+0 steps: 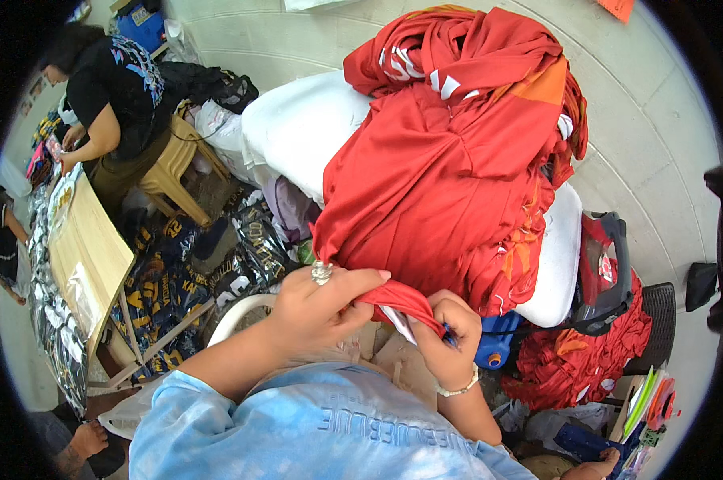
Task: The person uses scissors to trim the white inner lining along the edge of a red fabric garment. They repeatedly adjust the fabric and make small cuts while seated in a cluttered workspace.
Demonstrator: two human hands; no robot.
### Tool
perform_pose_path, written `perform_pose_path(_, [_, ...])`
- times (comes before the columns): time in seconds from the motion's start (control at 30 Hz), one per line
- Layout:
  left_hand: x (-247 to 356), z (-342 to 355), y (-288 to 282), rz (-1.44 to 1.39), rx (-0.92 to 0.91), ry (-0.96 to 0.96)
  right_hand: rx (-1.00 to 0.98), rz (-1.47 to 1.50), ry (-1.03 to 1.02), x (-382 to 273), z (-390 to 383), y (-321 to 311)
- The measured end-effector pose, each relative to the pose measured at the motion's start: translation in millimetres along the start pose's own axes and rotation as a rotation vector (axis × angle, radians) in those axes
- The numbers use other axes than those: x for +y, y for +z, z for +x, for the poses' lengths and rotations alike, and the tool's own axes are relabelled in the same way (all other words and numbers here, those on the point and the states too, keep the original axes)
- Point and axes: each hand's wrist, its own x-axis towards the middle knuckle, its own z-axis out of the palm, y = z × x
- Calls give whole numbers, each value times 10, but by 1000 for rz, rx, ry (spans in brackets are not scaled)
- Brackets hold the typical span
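Note:
In front of my body, my left hand [321,308] pinches the edge of a red garment [405,298], thumb stretched along the cloth. A ring shows on one finger. On the other side, my right hand [449,340], with a beaded bracelet at the wrist, is closed on the same cloth. A strip of white shows on the underside of the stretched red fold. By the right fingers is a small blue and dark thing [451,339], mostly hidden and too small to name. Just beyond my hands lies a large heap of red garments [449,168] with orange and white parts.
The heap lies on a white-covered board [297,116]. Right of it are a dark-handled clear container [605,272], a blue jug [497,340] and more red clothing [577,360]. At left, bagged dark garments [165,296], a stool [181,164], a wooden table [93,248] and a co-worker [113,104].

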Motion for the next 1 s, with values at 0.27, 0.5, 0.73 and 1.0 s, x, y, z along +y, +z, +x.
perform_pose_path(0.27, [-70,141,18,-345,-380,-618,-107,399,366,-100,109,-88])
perform_pose_path(0.5, [-258,1982,-376,-219,-822,-207,379,334,335,-201,183,-441])
perform_pose_path(0.73, [-79,2451,-48,326,-524,509,370,319,454,-161,-5,-380])
perform_pose_path(1.0, [-558,388,0,116,149,18,-1,203,691,77,-455,-623])
